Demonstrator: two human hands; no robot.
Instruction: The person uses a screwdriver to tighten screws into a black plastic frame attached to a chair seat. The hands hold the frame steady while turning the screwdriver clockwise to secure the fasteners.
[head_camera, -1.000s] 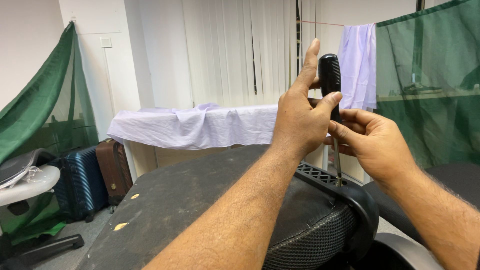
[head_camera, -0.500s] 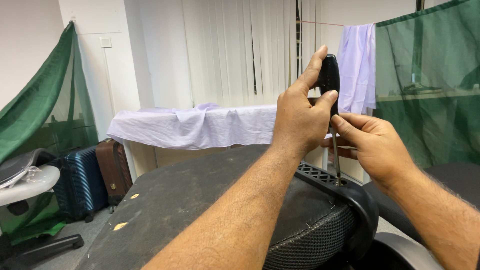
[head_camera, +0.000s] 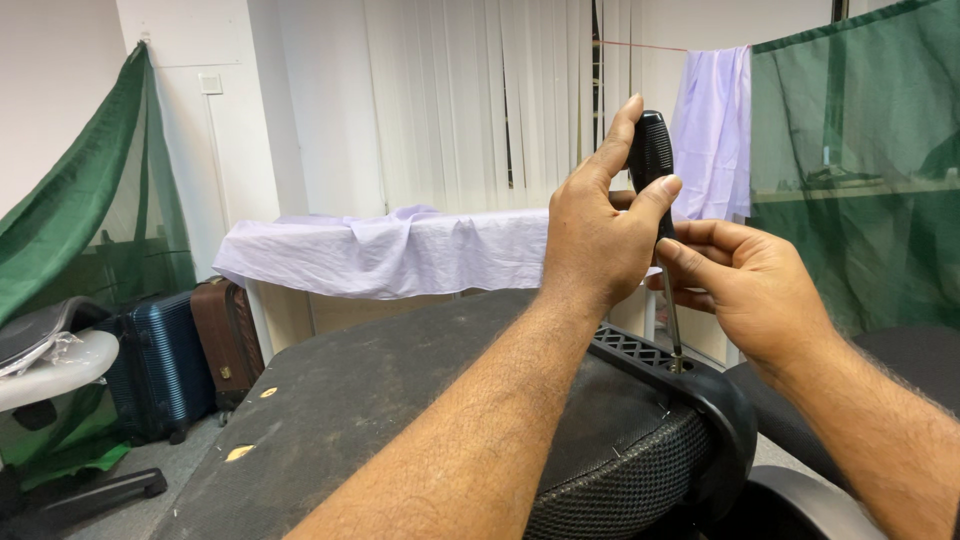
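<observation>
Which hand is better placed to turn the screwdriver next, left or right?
Probably left: the left hand wraps the screwdriver handle, while the right hand only steadies the shaft above the black chair frame.

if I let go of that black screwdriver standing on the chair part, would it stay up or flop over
The screwdriver would probably topple: it stands upright on a thin tip, steadied only by the left hand and right hand. Its rounded handle looks apt to roll. The shaft seems stiff, not floppy.

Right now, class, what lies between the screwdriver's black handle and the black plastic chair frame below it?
In the head view, only the screwdriver's thin metal shaft spans that stretch, its tip meeting the chair frame. The right hand is beside the shaft; the left hand grips the handle.
</observation>
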